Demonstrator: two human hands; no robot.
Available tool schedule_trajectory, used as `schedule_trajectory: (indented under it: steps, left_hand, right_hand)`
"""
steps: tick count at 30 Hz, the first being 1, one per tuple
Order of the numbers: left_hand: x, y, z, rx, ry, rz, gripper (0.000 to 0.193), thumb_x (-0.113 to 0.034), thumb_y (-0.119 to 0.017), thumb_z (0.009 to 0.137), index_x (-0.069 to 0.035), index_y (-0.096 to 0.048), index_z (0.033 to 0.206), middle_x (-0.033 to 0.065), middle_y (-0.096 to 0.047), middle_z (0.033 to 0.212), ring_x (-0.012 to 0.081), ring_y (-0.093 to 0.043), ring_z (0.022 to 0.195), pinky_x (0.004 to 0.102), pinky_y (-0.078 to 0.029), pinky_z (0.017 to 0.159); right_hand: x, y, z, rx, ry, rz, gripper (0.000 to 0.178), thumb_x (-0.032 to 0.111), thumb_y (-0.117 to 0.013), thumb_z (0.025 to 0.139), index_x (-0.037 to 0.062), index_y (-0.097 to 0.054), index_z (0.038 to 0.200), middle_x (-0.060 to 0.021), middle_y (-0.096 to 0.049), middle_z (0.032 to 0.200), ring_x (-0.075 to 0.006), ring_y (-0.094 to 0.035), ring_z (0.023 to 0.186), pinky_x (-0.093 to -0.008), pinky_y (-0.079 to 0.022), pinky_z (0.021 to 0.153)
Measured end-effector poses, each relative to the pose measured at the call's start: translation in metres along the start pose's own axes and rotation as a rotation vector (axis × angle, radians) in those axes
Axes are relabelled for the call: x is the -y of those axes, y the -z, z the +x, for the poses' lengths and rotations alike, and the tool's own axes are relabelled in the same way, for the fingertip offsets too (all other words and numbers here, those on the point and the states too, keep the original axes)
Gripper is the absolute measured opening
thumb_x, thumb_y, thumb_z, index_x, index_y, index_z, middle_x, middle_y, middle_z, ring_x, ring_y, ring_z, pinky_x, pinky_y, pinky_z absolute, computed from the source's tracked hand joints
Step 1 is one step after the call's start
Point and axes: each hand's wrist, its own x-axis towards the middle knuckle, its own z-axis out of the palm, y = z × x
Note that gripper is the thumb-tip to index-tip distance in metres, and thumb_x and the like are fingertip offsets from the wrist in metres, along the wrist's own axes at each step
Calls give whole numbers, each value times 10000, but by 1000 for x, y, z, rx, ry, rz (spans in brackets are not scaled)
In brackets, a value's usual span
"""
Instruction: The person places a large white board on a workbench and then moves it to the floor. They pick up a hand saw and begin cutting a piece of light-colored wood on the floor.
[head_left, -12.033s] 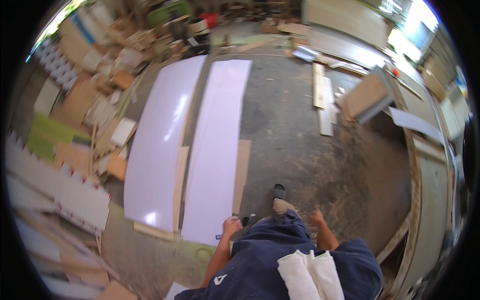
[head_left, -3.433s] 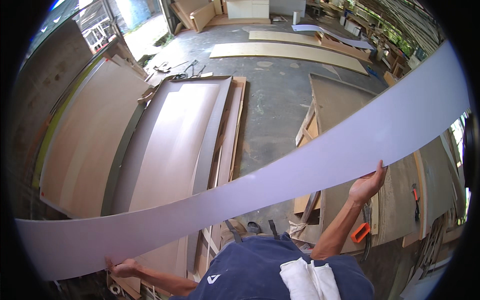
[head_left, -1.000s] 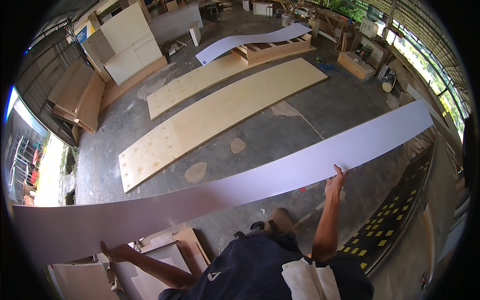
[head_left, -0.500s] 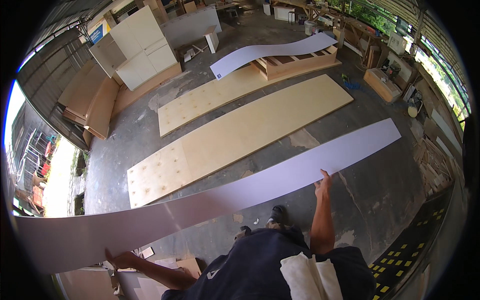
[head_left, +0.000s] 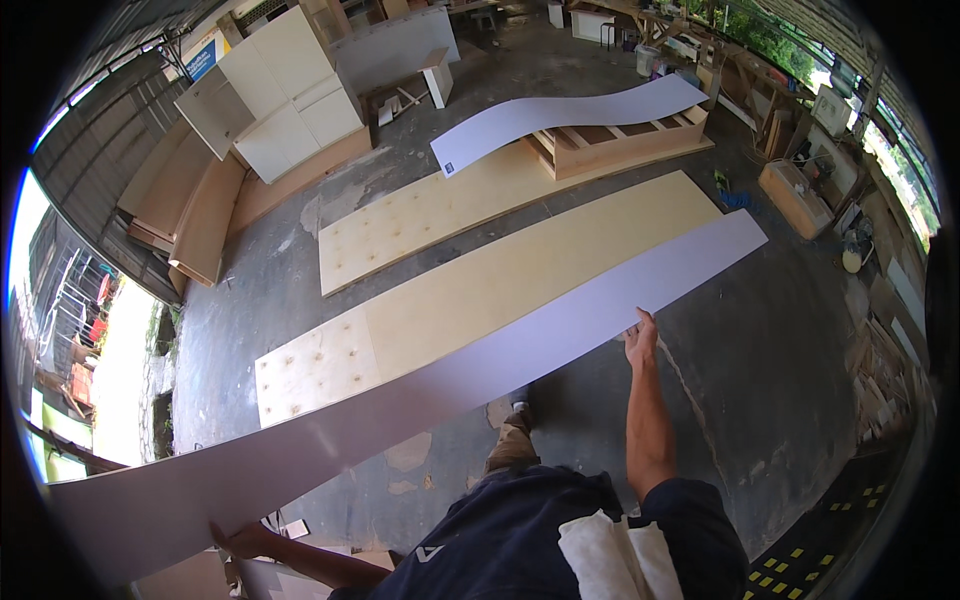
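the left hand [head_left: 243,541] and right hand [head_left: 642,340], both partly curled, grip a long pale panel [head_left: 480,365] by its near edge.

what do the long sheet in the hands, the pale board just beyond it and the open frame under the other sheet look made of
Held sheet: perhaps laminate or plastic; smooth, pale lilac-white, with a faint glossy streak.
Pale board: likely plywood, apparently unpainted; dark knot-like spots at its left end.
Open frame: seemingly wood or plywood; light brown, with crosspieces showing.
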Motion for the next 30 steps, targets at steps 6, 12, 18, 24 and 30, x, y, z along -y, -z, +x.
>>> schedule_trajectory:
  steps: [6, 12, 18, 24, 30]
  left_hand:
    - [-163, -99, -67, 214, 49, -193, 415, -283, -649, 897, 70, -636, 1114, 198, -667, 1096, 297, -668, 970, 396, -549, 834]
    - [-365, -218, -214, 720, 1296, -1875, 288, -121, -534, 967, 60, -566, 1189, 140, -622, 1133, 241, -584, 1069, 369, -465, 954]
    - [-493, -272, -372, 944, 1399, -1675, 286, -132, -572, 954, 6, -579, 1205, 78, -621, 1054, 158, -580, 925, 266, -471, 777]
    - [-469, -331, -436, 1169, 1333, -1647, 319, -170, -509, 966, 25, -547, 1216, 110, -603, 1135, 251, -566, 1045, 405, -457, 912]
    - [-460, -388, -447, 1066, 1443, -1549, 327, -175, -495, 958, 48, -533, 1193, 127, -590, 1154, 265, -564, 1060, 406, -461, 907]
  right_hand:
    - [9, -73, 101, 27, -24, -433, 634, 268, -568, 920, -6, -347, 1447, -198, -436, 1430, -350, -459, 1312, -462, -381, 1079]
    - [-26, -61, 127, 9, -73, -654, 523, 256, -574, 913, -23, -485, 1347, -190, -601, 1239, -333, -621, 1115, -433, -488, 950]
    - [-71, 52, 61, -346, -283, -760, 355, 226, -598, 884, 38, -606, 1186, -110, -674, 1051, -285, -672, 965, -446, -529, 798]
    - [-77, 149, -64, -767, -371, -610, 348, 264, -588, 888, 37, -632, 1148, -162, -673, 1050, -324, -674, 943, -494, -527, 823]
    - [-90, 143, -83, -758, -556, -734, 282, 224, -572, 909, 24, -661, 1088, -187, -677, 1037, -322, -677, 918, -499, -535, 815]
